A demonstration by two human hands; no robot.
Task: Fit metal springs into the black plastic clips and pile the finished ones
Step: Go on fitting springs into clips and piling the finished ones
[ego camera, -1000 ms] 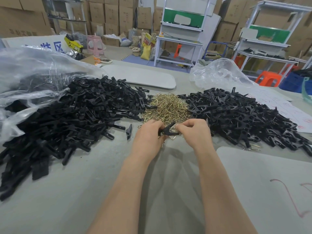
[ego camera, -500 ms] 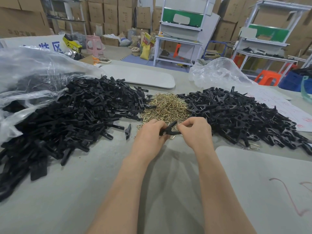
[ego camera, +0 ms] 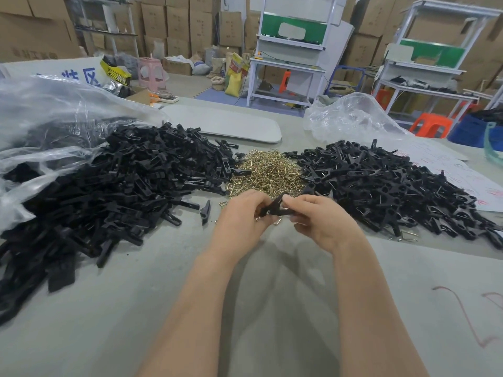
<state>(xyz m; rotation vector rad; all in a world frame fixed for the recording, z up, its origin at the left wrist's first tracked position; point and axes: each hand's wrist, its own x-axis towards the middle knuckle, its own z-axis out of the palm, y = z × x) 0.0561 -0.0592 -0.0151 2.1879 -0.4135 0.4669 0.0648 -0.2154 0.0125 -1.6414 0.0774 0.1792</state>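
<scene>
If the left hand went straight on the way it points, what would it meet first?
Probably the heap of brass springs beyond the left hand, which grips a clip; depth unclear.

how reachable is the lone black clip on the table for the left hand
Probably yes: the lone clip lies on bare table close beside the left hand, nothing between them. That hand grips the held clip, though, so it likely must let go first.
</scene>
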